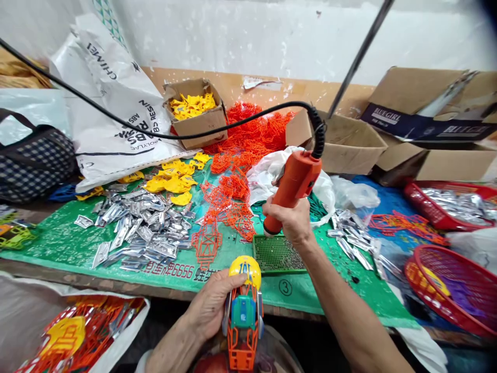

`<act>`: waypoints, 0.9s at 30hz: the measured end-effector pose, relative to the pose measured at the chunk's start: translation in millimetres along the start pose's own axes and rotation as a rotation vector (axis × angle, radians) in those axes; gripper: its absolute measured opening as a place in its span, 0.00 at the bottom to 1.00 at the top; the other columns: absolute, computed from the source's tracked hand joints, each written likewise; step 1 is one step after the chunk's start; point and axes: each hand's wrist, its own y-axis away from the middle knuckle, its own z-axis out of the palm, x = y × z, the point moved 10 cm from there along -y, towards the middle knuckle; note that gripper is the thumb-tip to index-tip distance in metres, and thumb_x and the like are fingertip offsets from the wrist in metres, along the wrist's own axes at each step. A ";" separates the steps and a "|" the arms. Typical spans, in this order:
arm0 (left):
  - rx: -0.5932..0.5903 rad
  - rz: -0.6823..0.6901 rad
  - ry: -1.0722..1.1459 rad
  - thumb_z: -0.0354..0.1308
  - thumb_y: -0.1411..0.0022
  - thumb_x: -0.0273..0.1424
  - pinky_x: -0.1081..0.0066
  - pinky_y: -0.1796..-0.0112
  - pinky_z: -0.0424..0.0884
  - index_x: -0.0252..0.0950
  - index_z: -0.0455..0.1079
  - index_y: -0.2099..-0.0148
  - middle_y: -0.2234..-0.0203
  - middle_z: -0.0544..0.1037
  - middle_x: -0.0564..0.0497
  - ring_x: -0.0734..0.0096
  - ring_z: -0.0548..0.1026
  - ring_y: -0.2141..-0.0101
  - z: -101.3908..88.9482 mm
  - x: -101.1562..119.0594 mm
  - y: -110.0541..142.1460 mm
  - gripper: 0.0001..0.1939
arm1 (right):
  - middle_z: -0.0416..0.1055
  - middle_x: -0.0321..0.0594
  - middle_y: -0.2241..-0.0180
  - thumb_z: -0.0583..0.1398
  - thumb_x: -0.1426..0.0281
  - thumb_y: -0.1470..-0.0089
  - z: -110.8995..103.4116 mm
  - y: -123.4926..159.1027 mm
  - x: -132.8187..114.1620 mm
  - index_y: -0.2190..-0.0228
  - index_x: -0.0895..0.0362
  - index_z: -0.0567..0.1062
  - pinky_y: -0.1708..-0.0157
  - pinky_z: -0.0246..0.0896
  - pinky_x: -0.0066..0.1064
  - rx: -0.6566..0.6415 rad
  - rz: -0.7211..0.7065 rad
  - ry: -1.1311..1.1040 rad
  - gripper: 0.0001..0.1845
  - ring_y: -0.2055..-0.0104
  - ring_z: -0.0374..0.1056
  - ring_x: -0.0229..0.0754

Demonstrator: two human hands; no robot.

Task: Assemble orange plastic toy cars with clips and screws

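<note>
My left hand [209, 303] is closed around a toy car [244, 311] with a yellow front, an orange lattice frame and a teal block in its middle. The car is held just off the table's front edge. My right hand [295, 220] grips an orange electric screwdriver [297, 176], its black cable leaving from the top. The tool's lower end is over the back edge of a green mesh tray [264, 251], which holds many small dark screws. I cannot make out the bit. Tool and car are apart.
Silver plates [143, 233], yellow shells [173, 178] and orange lattice frames [233, 197] lie in heaps on the green table cover [58, 230]. Cardboard boxes [353, 142] line the back. Red baskets [446, 254] stand at right. An open white bag [143, 311] of parts sits front left.
</note>
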 end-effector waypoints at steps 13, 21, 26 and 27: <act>0.018 -0.038 0.052 0.71 0.50 0.32 0.67 0.74 0.77 0.30 0.76 0.68 0.79 0.79 0.48 0.66 0.78 0.79 -1.0 -8.0 2.3 0.11 | 0.69 0.32 0.81 0.66 0.70 0.66 -11.2 3.7 16.9 0.80 0.57 0.72 0.76 0.61 0.34 0.150 -0.055 -0.035 0.08 0.79 0.62 0.36; 0.099 -0.035 0.061 0.76 0.58 0.33 0.75 0.79 0.73 0.30 0.74 0.73 0.83 0.75 0.52 0.73 0.73 0.82 -3.2 -4.1 4.1 0.16 | 0.70 0.33 0.80 0.67 0.71 0.67 -9.3 4.2 15.9 0.81 0.57 0.73 0.75 0.63 0.34 0.128 -0.061 -0.011 0.08 0.78 0.63 0.37; 0.148 -0.019 0.020 0.74 0.55 0.33 0.72 0.77 0.73 0.29 0.74 0.70 0.80 0.78 0.49 0.70 0.75 0.80 -8.0 -3.2 1.4 0.15 | 0.69 0.32 0.81 0.67 0.72 0.67 -3.6 4.9 12.4 0.80 0.57 0.73 0.75 0.63 0.33 0.094 -0.051 -0.034 0.08 0.79 0.63 0.36; 0.154 -0.016 0.020 0.73 0.54 0.33 0.71 0.76 0.74 0.28 0.75 0.69 0.79 0.78 0.47 0.69 0.76 0.80 -8.4 -2.9 1.0 0.15 | 0.69 0.31 0.82 0.67 0.72 0.67 -3.3 4.9 12.5 0.80 0.57 0.73 0.76 0.62 0.33 0.093 -0.044 -0.037 0.08 0.80 0.62 0.36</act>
